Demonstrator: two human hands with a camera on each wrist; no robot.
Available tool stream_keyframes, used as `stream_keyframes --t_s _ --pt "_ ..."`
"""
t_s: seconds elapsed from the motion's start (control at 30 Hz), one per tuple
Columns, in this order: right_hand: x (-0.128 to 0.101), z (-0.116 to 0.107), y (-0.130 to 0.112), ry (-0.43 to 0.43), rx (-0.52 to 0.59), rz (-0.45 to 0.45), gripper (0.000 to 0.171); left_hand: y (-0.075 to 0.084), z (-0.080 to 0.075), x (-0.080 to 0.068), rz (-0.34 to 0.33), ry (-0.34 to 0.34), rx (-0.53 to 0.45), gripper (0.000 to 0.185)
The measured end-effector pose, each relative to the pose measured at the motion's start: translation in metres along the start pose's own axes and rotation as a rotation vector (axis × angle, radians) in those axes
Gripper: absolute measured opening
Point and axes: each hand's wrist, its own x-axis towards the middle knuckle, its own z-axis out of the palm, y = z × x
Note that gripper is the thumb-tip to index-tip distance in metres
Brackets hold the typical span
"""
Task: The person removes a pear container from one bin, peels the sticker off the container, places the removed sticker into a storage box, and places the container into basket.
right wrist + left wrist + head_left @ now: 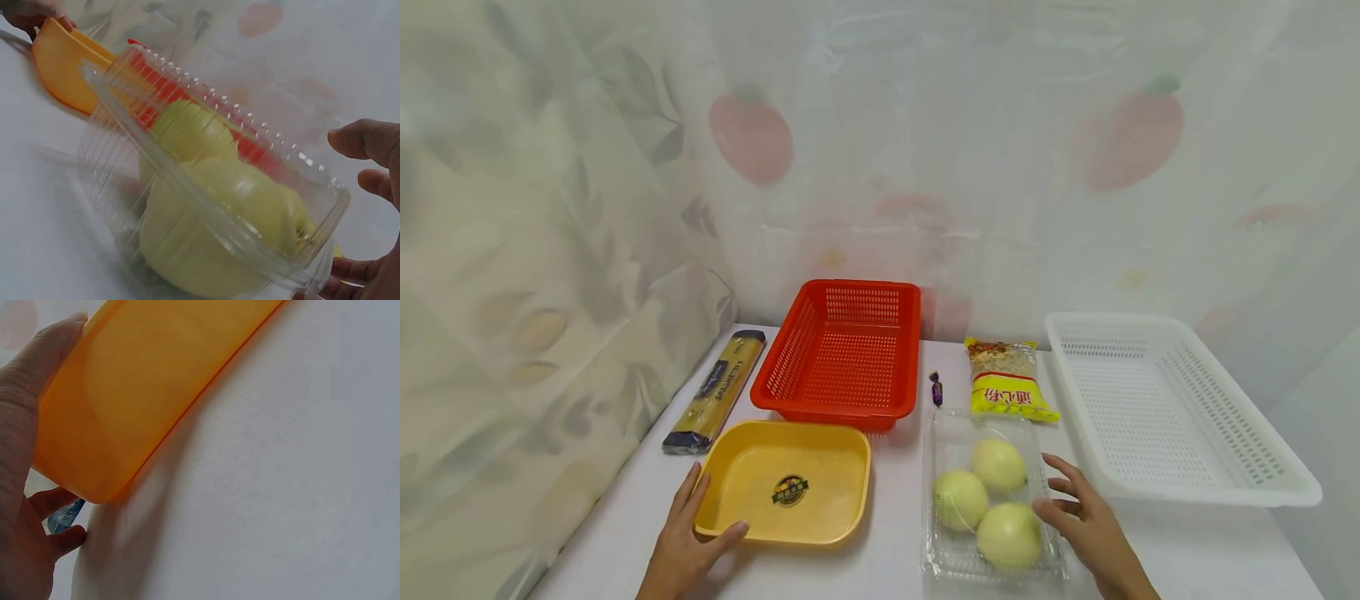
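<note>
Both hands sit at the bottom of the head view, one on each of two containers. At lower left, the left hand (683, 542) grips the near left corner of a yellow tray (786, 479), fingers along its left edge and the thumb hooked over the front rim; in the left wrist view the same hand (22, 487) fills the left edge of the frame with the tray's (144, 381) underside slanting across the upper left, apparently raised a little off the white bench (281, 487). At lower right, the right hand (1086, 521) lies with loosely spread fingers against the right edge of a clear plastic clamshell (992, 567) holding three pale green fruits (992, 500); in the right wrist view its fingers (369, 140) stand curved and apart at the right edge, just beside the clamshell (112, 144), and whether they actually grip it cannot be told. Behind the tray in the centre of the frame stands a red basket (842, 350), with a spaghetti packet (717, 390) to its left by the curtain. A yellow noodle bag (1007, 379) and a small purple candy (936, 388) lie just above the clamshell, and a white basket (1172, 408) fills the right of the frame.
</note>
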Motion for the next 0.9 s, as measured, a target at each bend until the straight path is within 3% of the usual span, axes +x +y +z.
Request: stream_keyframes --t_s 0.27,0.9 --pt "0.007 0.006 0.009 -0.048 0.030 0.020 0.064 0.002 0.000 0.001 -0.010 -0.010 0.016 0.112" --pt "0.018 0.014 0.011 0.013 -0.016 0.021 0.065 -0.001 -0.001 0.000 0.063 0.034 -0.023 0.109"
